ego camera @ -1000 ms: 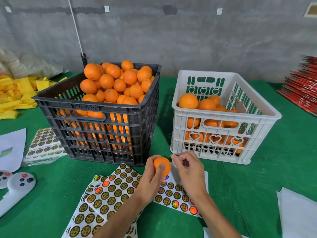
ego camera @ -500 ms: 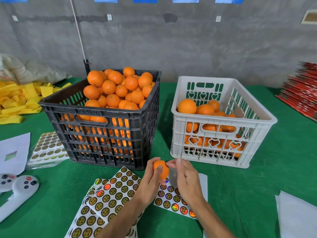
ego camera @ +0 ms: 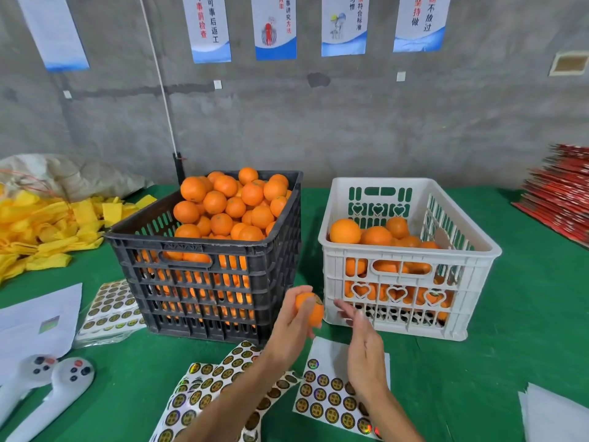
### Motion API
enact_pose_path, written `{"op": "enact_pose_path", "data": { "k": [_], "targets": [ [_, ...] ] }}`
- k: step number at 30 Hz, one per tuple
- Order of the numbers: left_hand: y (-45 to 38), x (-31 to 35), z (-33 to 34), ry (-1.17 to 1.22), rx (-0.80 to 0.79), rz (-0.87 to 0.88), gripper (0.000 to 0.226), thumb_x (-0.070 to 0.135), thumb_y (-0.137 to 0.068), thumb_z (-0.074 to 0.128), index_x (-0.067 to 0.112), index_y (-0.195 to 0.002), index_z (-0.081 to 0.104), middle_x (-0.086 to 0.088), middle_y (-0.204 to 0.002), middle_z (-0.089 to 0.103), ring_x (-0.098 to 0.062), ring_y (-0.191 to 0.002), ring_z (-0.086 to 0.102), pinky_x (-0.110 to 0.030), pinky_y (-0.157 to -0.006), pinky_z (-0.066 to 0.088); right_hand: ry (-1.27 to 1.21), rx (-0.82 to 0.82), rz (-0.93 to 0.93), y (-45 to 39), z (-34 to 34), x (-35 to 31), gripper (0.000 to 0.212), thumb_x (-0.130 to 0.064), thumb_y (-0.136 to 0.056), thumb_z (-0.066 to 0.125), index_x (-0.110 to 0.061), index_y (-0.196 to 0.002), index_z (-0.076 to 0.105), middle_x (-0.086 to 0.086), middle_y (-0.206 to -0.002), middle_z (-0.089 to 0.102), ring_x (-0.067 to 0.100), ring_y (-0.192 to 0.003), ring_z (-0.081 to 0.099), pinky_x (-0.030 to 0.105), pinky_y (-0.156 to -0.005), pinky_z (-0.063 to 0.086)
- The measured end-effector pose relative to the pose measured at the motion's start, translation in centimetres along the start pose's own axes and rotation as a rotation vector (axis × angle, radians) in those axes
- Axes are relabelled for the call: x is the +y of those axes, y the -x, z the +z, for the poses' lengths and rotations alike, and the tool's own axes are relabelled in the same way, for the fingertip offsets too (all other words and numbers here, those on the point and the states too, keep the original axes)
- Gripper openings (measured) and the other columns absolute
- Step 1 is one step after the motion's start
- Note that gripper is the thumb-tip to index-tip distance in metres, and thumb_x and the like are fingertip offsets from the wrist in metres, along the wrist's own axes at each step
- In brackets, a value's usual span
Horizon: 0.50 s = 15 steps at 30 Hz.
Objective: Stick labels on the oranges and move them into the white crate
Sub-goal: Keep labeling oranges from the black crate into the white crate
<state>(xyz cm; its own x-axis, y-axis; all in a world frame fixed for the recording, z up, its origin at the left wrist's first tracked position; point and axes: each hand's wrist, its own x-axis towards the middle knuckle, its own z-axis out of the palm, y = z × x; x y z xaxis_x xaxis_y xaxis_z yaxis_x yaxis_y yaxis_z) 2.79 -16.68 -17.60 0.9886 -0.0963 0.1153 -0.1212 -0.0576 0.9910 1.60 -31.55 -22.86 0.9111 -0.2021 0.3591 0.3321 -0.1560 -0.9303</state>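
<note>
The left hand (ego camera: 291, 327) held one orange (ego camera: 309, 307) up off the green tabletop (ego camera: 516, 339), fingers curled around it. A small label seemed to sit on its top right side. The right hand (ego camera: 363, 349) was open and held nothing, just beside the orange. The white crate (ego camera: 411, 260) stood close, up and to the right of the orange. I think the left hand was nearer for dropping it in.

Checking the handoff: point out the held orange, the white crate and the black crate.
held orange (ego camera: 310, 309), head view, its bare right side.
white crate (ego camera: 411, 254), head view, near rim.
black crate (ego camera: 191, 245), head view, near rim.
</note>
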Motion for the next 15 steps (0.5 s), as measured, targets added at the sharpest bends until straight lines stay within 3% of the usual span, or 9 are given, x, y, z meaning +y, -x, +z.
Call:
{"op": "enact_pose_path", "data": {
  "k": [3, 5, 7, 9, 10, 13, 15],
  "targets": [
    [-1.3, 3.9, 1.0, -0.125, -0.012, 0.099, 0.041, 0.05, -0.091, 0.044, 0.042, -0.131, 0.043, -0.003, -0.123, 0.053, -0.014, -0.098, 0.057, -0.03, -0.083, 0.049, -0.089, 0.044, 0.022, -0.6, -0.5, -0.7, 0.057, -0.059, -0.106, 0.022, -0.033, -0.142, 0.058, -0.019, -0.137, 0.063, 0.0, -0.13, 0.054, 0.014, -0.108, 0.04],
    [-2.3, 6.5, 1.9, -0.238, 0.004, 0.201, 0.042, 0.047, -0.098, 0.047, 0.043, -0.137, 0.034, 0.004, -0.141, 0.041, -0.007, -0.114, 0.052, -0.027, -0.096, 0.046, -0.088, 0.066, 0.016, -0.7, -0.7, -0.9, 0.053, -0.055, -0.108, 0.022, -0.033, -0.143, 0.055, -0.018, -0.137, 0.062, -0.001, -0.129, 0.054, 0.009, -0.104, 0.038],
    [-3.5, 9.0, 3.4, -0.361, 0.029, 0.318, 0.053, 0.043, -0.102, 0.058, 0.038, -0.144, 0.027, 0.011, -0.145, 0.031, 0.006, -0.113, 0.047, -0.009, -0.089, 0.04, -0.073, 0.07, 0.045, -0.6, -0.9, -0.6, 0.043, -0.046, -0.111, 0.022, -0.038, -0.14, 0.053, -0.019, -0.137, 0.062, -0.007, -0.127, 0.053, 0.002, -0.1, 0.035],
    [-5.0, 11.5, 5.2, -0.44, 0.058, 0.404, 0.067, 0.041, -0.094, 0.073, 0.032, -0.145, 0.031, 0.013, -0.141, 0.032, 0.009, -0.108, 0.045, -0.001, -0.081, 0.039, -0.043, 0.07, 0.085, -0.4, -1.0, -0.2, 0.042, -0.041, -0.111, 0.023, -0.037, -0.141, 0.052, -0.014, -0.135, 0.063, -0.014, -0.122, 0.052, -0.003, -0.094, 0.033],
    [-5.8, 12.6, 6.2, -0.453, 0.081, 0.44, 0.07, 0.04, -0.089, 0.079, 0.029, -0.143, 0.035, 0.011, -0.139, 0.035, 0.003, -0.112, 0.047, -0.005, -0.084, 0.043, -0.023, 0.066, 0.098, -0.4, -1.0, -0.1, 0.043, -0.041, -0.11, 0.024, -0.035, -0.142, 0.052, -0.012, -0.134, 0.064, -0.016, -0.12, 0.052, -0.004, -0.092, 0.033],
    [-8.0, 14.9, 9.2, -0.5, 0.105, 0.447, 0.076, 0.039, -0.082, 0.086, 0.023, -0.141, 0.041, 0.002, -0.139, 0.042, -0.017, -0.12, 0.052, -0.036, -0.097, 0.052, -0.009, 0.05, 0.11, -0.2, -0.8, -0.2, 0.04, -0.042, -0.109, 0.027, -0.038, -0.141, 0.05, -0.015, -0.134, 0.063, -0.012, -0.122, 0.053, -0.003, -0.094, 0.034],
    [-9.1, 15.6, 10.8, -0.553, 0.056, 0.368, 0.083, 0.036, -0.083, 0.087, 0.018, -0.147, 0.038, -0.004, -0.145, 0.04, -0.022, -0.123, 0.054, -0.042, -0.099, 0.053, -0.009, 0.044, 0.109, -0.2, -0.8, -0.3, 0.038, -0.043, -0.108, 0.027, -0.041, -0.139, 0.049, -0.018, -0.135, 0.061, -0.008, -0.125, 0.053, -0.002, -0.097, 0.034]
  ]
}}
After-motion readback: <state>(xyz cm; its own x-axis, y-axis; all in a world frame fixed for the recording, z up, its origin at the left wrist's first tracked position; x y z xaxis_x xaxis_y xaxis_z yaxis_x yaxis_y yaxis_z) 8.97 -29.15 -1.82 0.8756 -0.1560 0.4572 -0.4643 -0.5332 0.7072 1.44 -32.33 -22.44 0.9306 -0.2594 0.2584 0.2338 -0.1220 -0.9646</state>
